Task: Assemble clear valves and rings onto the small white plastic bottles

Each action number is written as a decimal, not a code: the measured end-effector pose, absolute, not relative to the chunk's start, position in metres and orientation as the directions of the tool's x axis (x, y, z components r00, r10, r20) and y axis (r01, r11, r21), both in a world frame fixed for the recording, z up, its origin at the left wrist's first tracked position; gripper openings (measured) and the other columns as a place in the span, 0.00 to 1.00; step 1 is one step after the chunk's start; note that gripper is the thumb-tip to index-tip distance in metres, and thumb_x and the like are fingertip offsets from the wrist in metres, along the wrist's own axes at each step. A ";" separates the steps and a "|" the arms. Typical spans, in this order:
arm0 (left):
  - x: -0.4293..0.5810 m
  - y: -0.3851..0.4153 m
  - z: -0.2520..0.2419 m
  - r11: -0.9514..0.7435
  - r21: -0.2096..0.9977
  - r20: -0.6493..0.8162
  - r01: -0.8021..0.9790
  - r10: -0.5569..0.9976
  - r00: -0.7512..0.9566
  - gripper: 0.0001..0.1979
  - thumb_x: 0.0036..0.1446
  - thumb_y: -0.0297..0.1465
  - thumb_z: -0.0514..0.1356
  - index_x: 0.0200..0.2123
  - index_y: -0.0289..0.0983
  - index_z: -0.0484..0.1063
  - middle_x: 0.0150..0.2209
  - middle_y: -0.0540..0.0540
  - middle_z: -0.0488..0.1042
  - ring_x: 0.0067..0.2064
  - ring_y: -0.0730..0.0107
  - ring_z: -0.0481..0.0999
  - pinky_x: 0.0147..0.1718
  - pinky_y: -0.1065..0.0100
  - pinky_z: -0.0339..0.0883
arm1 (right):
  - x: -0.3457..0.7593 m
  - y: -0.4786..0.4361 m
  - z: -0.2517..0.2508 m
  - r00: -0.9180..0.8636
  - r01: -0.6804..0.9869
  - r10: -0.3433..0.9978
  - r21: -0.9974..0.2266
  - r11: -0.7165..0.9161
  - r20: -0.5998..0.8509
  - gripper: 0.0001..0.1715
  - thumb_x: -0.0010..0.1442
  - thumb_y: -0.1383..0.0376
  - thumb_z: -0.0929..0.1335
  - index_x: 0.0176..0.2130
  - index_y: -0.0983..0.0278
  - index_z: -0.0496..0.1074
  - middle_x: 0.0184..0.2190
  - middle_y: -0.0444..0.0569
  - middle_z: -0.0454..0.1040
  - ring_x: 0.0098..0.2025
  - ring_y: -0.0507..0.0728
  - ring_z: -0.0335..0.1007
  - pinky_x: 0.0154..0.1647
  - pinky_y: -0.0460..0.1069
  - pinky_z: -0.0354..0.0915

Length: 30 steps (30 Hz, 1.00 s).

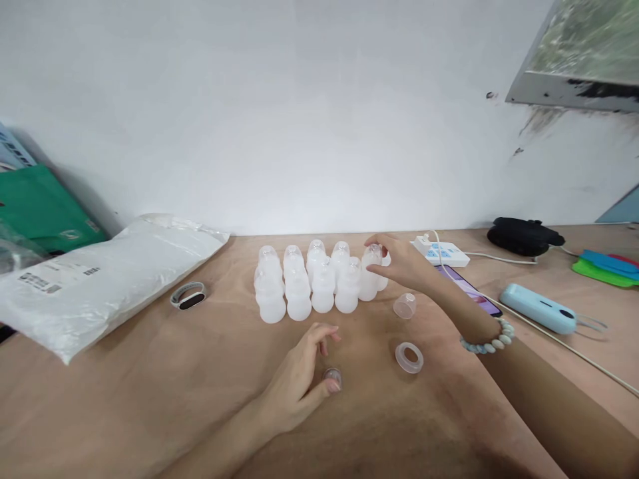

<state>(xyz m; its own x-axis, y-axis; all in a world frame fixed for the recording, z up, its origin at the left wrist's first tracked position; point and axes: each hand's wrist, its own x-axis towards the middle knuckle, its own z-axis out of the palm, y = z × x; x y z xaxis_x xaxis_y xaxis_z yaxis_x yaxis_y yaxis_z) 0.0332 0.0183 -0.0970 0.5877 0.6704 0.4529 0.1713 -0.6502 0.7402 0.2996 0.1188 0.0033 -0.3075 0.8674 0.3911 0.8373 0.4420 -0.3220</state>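
Several small translucent white bottles (309,286) stand in two rows on the wooden table (150,386). My right hand (404,263) reaches to the right end of the back row, its fingers closed round the capped top of one bottle (372,266). My left hand (304,379) rests on the table nearer to me, its fingers curled loosely. Its thumb touches a small clear cap (333,378). A clear dome cap (404,306) and a clear ring (409,357) lie loose between the hands.
A white plastic bag (100,279) lies at the left, a fitness band (188,296) beside it. At the right are a power strip (442,253), a phone (469,291), a light-blue device (539,309), a black object (524,236) and a white cable (564,342).
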 end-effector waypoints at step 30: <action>0.042 0.030 -0.089 -0.309 0.924 0.154 0.226 0.842 0.518 0.10 0.58 0.26 0.52 0.36 0.39 0.73 0.30 0.49 0.73 0.32 0.66 0.70 0.32 0.68 0.63 | 0.298 0.009 -0.040 -0.428 0.901 0.901 -0.116 0.419 -0.069 0.10 0.49 0.67 0.73 0.28 0.61 0.67 0.25 0.44 0.71 0.25 0.56 0.69 0.22 0.47 0.52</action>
<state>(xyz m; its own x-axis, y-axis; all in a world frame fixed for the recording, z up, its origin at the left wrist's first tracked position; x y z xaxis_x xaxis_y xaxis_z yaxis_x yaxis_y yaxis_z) 0.0417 0.0300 -0.0888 0.5175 0.8416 0.1544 0.2263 -0.3087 0.9239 0.2977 0.0086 -0.0398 -0.4282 0.9011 -0.0686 0.9005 0.4190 -0.1161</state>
